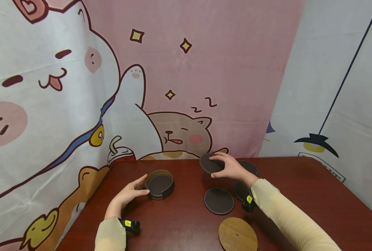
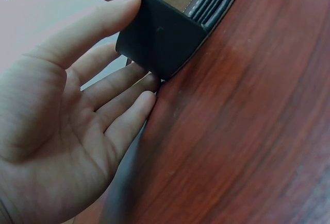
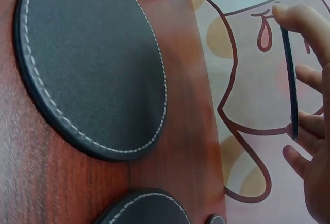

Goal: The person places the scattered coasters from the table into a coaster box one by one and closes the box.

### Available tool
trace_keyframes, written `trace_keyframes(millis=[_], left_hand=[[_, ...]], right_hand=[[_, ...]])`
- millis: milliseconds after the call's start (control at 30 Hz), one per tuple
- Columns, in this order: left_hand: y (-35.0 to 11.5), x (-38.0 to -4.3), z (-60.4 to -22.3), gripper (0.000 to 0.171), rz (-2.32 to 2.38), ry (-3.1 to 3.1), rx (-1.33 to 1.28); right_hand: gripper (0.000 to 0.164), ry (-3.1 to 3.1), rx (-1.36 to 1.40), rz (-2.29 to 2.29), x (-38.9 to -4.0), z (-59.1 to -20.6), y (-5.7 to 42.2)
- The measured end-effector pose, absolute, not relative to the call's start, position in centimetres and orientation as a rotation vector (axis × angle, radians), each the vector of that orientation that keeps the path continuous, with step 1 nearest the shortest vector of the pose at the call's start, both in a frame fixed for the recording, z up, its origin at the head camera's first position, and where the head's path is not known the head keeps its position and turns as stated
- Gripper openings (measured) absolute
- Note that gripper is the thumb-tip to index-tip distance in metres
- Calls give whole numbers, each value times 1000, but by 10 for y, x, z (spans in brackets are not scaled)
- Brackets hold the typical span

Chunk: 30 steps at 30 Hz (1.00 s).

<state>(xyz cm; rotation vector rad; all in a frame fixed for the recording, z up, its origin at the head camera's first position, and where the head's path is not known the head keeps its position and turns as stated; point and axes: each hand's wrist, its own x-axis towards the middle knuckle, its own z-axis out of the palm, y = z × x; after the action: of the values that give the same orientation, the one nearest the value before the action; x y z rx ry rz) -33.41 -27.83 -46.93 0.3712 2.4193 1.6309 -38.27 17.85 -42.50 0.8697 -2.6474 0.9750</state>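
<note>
A round black coaster holder with a brown inner wall and a front notch stands on the table's left half. Stacked coasters show inside it. My left hand touches the holder's left side, thumb toward the front, the fingers fairly straight along the outer wall. To the right, my right hand pinches a black round coaster by its edge, raised above the table and tilted. In the right wrist view this coaster shows edge-on between thumb and fingers. A stitched black coaster lies flat below that hand.
Two more black coasters, one by the right wrist and one behind the hand, lie partly hidden. A wooden disc lies near the front edge of the dark red table. A cartoon-printed cloth hangs behind.
</note>
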Motion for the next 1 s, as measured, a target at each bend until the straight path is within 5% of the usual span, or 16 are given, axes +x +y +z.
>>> trace_keyframes(millis=[1000], left_hand=[[-280, -338, -476, 81, 1616, 2431, 342]], right_hand=[[70, -2743, 1054, 921, -385, -417, 89]])
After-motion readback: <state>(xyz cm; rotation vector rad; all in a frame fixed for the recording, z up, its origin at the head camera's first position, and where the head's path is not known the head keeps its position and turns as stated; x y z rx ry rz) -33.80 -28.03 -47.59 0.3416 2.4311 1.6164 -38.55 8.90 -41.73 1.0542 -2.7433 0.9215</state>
